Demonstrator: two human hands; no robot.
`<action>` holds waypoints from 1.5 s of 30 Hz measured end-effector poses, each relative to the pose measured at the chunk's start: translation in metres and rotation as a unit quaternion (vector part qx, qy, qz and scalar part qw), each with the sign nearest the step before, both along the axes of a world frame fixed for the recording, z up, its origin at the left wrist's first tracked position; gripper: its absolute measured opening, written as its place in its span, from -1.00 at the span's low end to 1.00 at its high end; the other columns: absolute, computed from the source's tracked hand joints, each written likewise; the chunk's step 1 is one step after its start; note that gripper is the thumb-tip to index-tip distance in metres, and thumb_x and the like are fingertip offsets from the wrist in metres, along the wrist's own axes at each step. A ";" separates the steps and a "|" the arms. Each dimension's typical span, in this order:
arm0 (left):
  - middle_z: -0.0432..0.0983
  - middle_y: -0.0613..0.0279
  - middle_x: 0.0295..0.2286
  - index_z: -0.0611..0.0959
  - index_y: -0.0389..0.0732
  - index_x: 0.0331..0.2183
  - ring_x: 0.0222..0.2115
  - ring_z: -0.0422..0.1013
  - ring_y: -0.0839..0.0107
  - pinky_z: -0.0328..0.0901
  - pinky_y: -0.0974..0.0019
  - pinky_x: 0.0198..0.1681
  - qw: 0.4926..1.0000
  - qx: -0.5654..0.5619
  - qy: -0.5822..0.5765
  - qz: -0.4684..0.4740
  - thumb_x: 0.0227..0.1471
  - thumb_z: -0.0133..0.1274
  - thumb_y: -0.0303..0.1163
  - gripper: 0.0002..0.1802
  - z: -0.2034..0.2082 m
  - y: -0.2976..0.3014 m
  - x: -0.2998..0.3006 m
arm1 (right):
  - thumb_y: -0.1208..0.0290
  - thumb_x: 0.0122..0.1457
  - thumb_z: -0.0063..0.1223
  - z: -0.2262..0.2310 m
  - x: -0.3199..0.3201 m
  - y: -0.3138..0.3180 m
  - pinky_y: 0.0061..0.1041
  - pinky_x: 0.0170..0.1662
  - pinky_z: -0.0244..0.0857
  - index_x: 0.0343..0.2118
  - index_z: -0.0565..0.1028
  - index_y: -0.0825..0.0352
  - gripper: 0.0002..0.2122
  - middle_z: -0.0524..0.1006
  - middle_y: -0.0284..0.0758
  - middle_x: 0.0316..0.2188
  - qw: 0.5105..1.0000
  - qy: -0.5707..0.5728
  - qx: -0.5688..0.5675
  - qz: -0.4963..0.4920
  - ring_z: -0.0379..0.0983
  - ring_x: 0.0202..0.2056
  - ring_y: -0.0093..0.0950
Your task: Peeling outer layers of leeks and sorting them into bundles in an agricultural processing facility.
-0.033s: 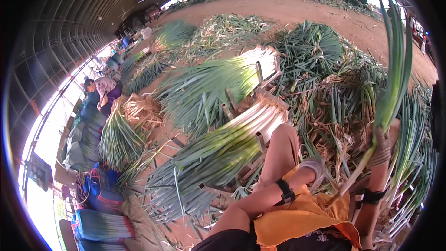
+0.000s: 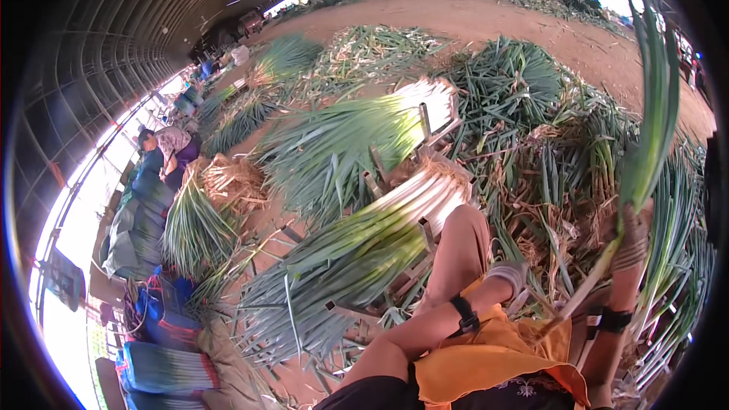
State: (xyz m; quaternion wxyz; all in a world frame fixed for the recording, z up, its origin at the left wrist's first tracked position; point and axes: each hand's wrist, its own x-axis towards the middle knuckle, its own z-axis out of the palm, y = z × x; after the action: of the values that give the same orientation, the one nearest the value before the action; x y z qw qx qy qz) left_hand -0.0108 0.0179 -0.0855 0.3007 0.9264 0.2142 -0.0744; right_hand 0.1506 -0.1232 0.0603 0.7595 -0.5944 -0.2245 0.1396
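- The right hand (image 2: 630,239), in a pale work glove with a dark band at the wrist, is raised at the right of the view; its fingers are wrapped tight around the stalk of a long green onion (image 2: 645,144).
- Above those fingers the green onion's leaves rise almost to the top of the view, blurred; below them its pale stalk slants down and to the left, towards the orange cloth (image 2: 486,361) over the person's lap.
- The left hand (image 2: 507,273), also gloved and with a dark band at the wrist, rests low beside the bent knee (image 2: 463,235); whether its fingers are wide, narrow or closed on anything I cannot tell.
- Just left of the left fingers, a thick bundle of trimmed onions (image 2: 364,250) lies in a wooden rack, white ends towards the knee, green tops fanned away to the left.
- Beyond that bundle, further from both hands, a second stacked bundle (image 2: 357,137) lies the same way.
- Between and behind the two hands, loose untrimmed onions and dry husks (image 2: 554,182) cover the earth floor.
- Far to the left of the fingers, another person (image 2: 175,152) in a head covering sits among smaller bundles, beside blue sacks.
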 end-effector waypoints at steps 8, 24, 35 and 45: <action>0.49 0.03 -0.27 0.58 -0.18 -0.26 -0.26 0.45 0.16 0.36 0.16 -0.28 0.984 0.056 0.156 -0.058 -0.08 -0.01 -0.32 -0.71 -0.023 0.016 -0.017 | 0.16 0.05 0.07 0.076 0.097 -0.078 -0.76 -0.70 0.07 -0.18 0.40 0.28 -0.65 0.37 -0.49 -0.61 0.883 -0.428 0.033 -0.187 0.19 -0.73 -0.73; 0.46 0.00 -0.55 0.47 -0.32 -0.34 -0.49 0.39 0.15 0.26 0.22 -0.38 0.932 -0.251 -0.254 -0.068 -0.14 0.03 -0.40 -0.74 0.055 -0.066 0.016 | 0.34 0.00 0.10 -0.008 -0.019 0.009 -0.63 -0.75 0.14 -0.31 0.42 0.25 -0.80 0.38 -0.41 -0.68 0.987 0.133 0.009 -0.085 0.27 -0.72 -0.61; 0.50 0.05 -0.54 0.63 -0.13 -0.45 -0.48 0.43 0.13 0.30 0.21 -0.35 0.993 -0.061 -0.095 -0.044 -0.14 -0.05 -0.08 -0.65 0.070 -0.039 -0.010 | 0.42 -0.03 0.12 -0.025 -0.042 0.044 -0.62 -0.55 0.21 -0.39 0.50 0.35 -0.85 0.43 -0.49 -0.60 0.991 0.051 -0.055 -0.107 0.29 -0.58 -0.68; 0.46 -0.09 -0.46 0.53 -0.29 -0.39 -0.47 0.41 0.08 0.27 0.18 -0.36 0.954 -0.141 -0.262 0.044 -0.06 -0.02 -0.27 -0.73 0.075 -0.038 -0.012 | 0.35 0.01 0.07 -0.040 -0.021 0.050 -0.62 -0.72 0.15 -0.38 0.49 0.32 -0.83 0.43 -0.40 -0.69 0.984 0.096 -0.069 -0.133 0.28 -0.76 -0.60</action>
State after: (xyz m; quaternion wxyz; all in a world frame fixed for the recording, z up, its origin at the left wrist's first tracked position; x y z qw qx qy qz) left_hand -0.0226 -0.0201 -0.0107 0.4771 0.8509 0.1562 0.1546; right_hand 0.1293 -0.0728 0.0205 0.7461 -0.6541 -0.0597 0.1090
